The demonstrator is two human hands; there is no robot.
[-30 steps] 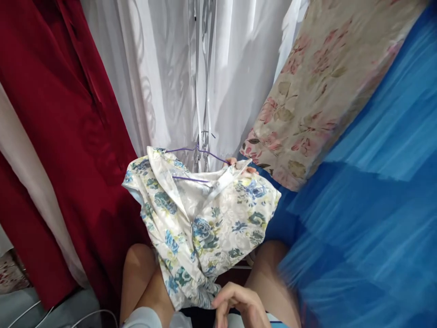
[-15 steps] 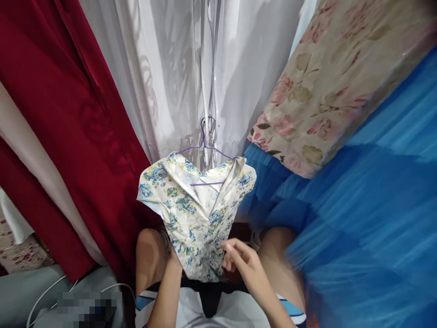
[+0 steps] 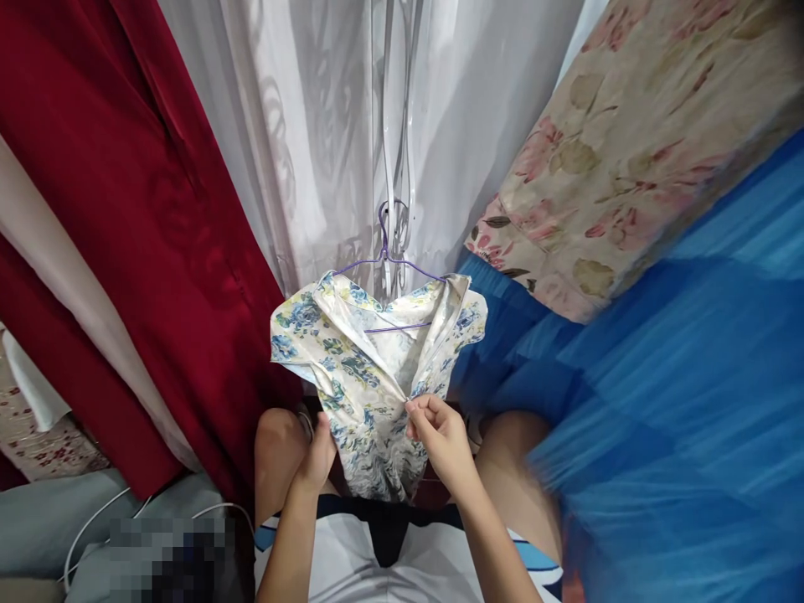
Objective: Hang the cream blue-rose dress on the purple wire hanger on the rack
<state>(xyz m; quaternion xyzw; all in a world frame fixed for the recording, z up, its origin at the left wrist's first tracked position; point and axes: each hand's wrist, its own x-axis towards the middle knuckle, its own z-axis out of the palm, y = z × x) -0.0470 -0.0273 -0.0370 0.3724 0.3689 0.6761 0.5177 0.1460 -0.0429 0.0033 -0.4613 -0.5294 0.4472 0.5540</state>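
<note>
A cream dress with blue and green flowers [image 3: 358, 368] hangs on a purple wire hanger [image 3: 385, 253] between my knees. The dress's neckline lies open in a deep V; its lower end is foreshortened and hard to make out. At the point of the V, my right hand [image 3: 443, 435] pinches the fabric between thumb and fingers. Whether a zip pull or button sits in that pinch is too small to tell. My left hand [image 3: 319, 459] grips the left side edge of the dress, thumb in front, the other fingers mostly hidden.
White curtains [image 3: 327, 126] hang behind the hanger, with white metal bars [image 3: 389, 117] in front. A red cloth [image 3: 207, 251] hangs at left, a floral cloth [image 3: 565, 201] and blue tulle [image 3: 678, 377] at right. A white cable [image 3: 81, 528] crosses grey fabric at lower left.
My right hand has moved up to the point of the neckline and pinched it. My left hand has shifted up along the dress edge, its thumb now showing.
</note>
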